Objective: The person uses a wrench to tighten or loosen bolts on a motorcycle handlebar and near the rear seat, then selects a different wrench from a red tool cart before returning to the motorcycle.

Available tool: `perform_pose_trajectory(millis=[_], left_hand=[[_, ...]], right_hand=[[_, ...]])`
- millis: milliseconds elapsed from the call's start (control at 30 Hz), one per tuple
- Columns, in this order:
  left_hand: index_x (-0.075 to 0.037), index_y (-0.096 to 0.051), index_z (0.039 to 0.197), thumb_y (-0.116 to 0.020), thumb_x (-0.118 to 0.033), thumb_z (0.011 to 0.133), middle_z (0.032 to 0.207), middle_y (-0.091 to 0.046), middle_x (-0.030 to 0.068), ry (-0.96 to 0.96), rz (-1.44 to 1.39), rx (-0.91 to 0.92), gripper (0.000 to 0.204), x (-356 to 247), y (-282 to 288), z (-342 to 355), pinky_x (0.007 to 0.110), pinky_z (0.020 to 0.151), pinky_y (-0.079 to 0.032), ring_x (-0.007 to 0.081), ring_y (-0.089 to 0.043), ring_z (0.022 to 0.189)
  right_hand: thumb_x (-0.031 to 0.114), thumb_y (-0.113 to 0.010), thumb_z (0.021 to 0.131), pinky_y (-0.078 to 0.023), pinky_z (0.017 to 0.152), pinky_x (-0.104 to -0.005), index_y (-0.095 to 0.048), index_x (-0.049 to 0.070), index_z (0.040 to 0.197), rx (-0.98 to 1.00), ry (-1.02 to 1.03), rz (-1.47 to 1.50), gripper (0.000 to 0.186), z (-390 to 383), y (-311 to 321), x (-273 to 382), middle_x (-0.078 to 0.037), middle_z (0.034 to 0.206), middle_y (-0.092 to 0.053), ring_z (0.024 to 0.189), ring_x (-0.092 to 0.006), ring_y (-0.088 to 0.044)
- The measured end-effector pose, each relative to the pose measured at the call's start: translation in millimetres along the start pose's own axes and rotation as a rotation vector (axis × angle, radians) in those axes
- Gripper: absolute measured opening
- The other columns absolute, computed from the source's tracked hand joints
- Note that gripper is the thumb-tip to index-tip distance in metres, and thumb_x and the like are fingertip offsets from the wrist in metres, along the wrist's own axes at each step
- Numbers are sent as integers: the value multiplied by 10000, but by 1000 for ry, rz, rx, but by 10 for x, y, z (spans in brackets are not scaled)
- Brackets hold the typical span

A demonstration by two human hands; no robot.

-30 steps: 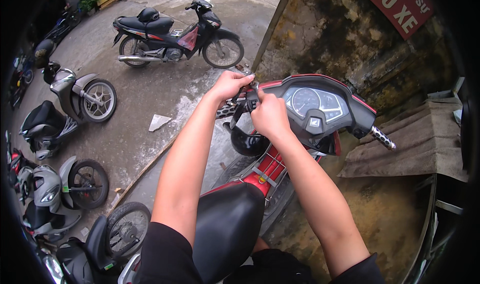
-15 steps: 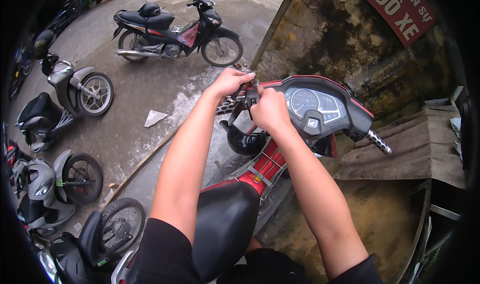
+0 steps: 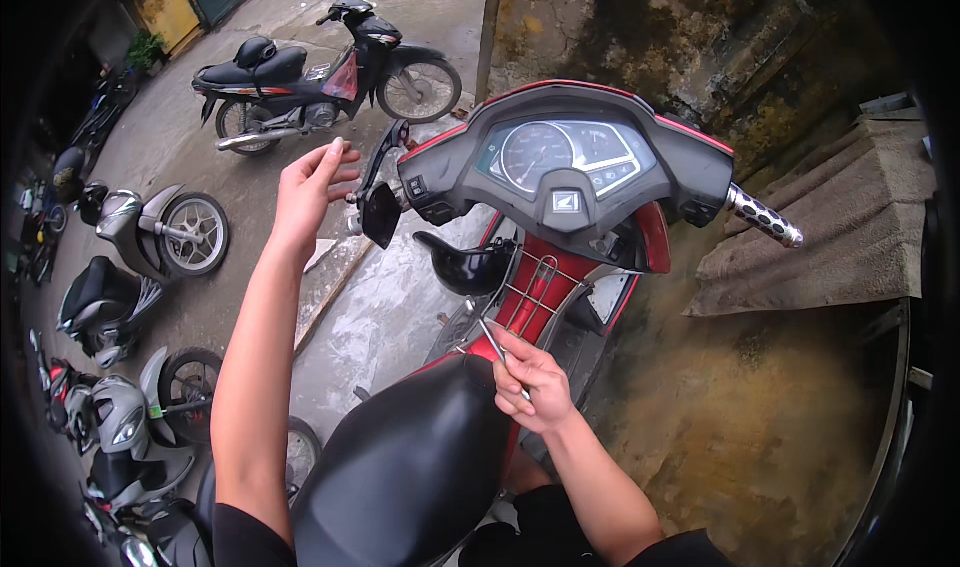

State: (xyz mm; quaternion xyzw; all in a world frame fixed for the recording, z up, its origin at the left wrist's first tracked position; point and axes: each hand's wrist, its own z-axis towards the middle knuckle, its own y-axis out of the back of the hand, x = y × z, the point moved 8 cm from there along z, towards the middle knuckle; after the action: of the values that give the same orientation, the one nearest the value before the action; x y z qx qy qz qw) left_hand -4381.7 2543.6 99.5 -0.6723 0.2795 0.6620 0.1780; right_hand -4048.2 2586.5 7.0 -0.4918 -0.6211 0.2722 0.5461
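Observation:
My left hand [image 3: 318, 185], fingers loosely spread and empty, hovers just left of a black mirror [image 3: 381, 214] at the left end of the handlebar of a red-and-black scooter. Lower down, over the scooter's red body, my right hand [image 3: 530, 385] grips a thin metal wrench [image 3: 493, 332]. The instrument panel [image 3: 566, 157] faces me, with a patterned right grip [image 3: 765, 222] sticking out beside it. A black helmet [image 3: 470, 267] sits beneath the handlebar, next to a wire rack [image 3: 532, 289]. The black seat [image 3: 400, 457] lies below and between my forearms.
Parked scooters [image 3: 130, 217] line the left side, and another black motorbike [image 3: 285, 77] with a helmet on its seat stands behind. A stained wall [image 3: 620, 27] rises at the back right. A brown draped sheet [image 3: 820, 247] on a metal frame is at the right.
Both hands have left the left end of the handlebar: my left moved leftward and opened, my right moved down with the wrench. The view has shifted, exposing the mirror.

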Motion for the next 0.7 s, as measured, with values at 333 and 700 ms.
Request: perform_pose_trajectory(millis=[333,700], left_hand=[[60,-522,1238,-488,-332,987,1112,-620,172,191,-313,-197,467,926,-54,-2955,326,840,-492,208,-614,983],[57,-611,984,-374,-381,1017,1054,-634,245,-109,-599,-529,500,416,1455,-6830,441,935,-466,329,-602,1041]], right_hand=[[131,-399,1002,-284,381,-190,-294,100,1471,313,-401,539,482,-444,-381,-1113,9,622,-346,372,-37,-296],[81,-507,933,-445,568,-266,-438,51,1354,732,-253,-1084,428,-2533,-2321,-3557,-48,714,-607,579,-111,-543]])
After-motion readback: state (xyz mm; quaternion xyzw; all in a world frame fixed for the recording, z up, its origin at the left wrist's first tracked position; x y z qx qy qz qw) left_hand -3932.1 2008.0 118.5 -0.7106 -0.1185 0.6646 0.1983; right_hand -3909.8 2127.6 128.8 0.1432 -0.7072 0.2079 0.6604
